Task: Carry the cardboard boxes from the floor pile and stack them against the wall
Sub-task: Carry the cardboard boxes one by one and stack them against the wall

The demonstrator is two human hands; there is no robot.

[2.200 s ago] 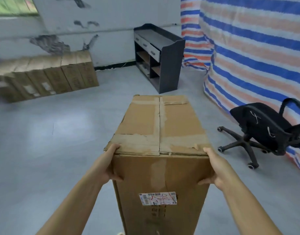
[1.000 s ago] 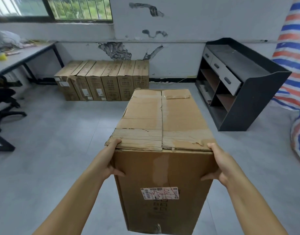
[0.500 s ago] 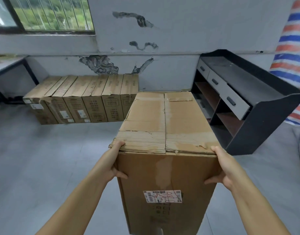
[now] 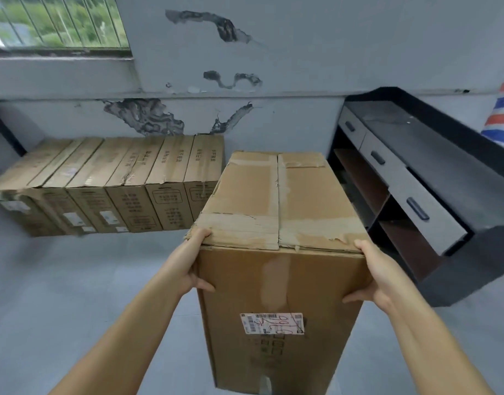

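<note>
A person carries a tall cardboard box [image 4: 276,252] at chest level, seen from above. The left hand [image 4: 189,266] grips the box's near left upper corner, thumb across the front face and fingers wrapped round the side. The right hand [image 4: 374,273] grips the near right upper corner the same way. The box hangs above the grey floor [image 4: 74,280], with a shipping label [image 4: 272,323] on its near face and worn tape on top.

Farther off, a row of boxes [image 4: 116,183] lies side by side against the peeling wall [image 4: 245,115]. To the right stands a black cabinet [image 4: 416,181] with grey drawers. Between the row's right end and the cabinet there appears to be a gap.

To place this box well, it likely should be walked up close, kept level, lowered by bending the knees, and slid flush against the row or on top of it. Fingers should probably come off the sides before the box closes against its neighbour.
</note>
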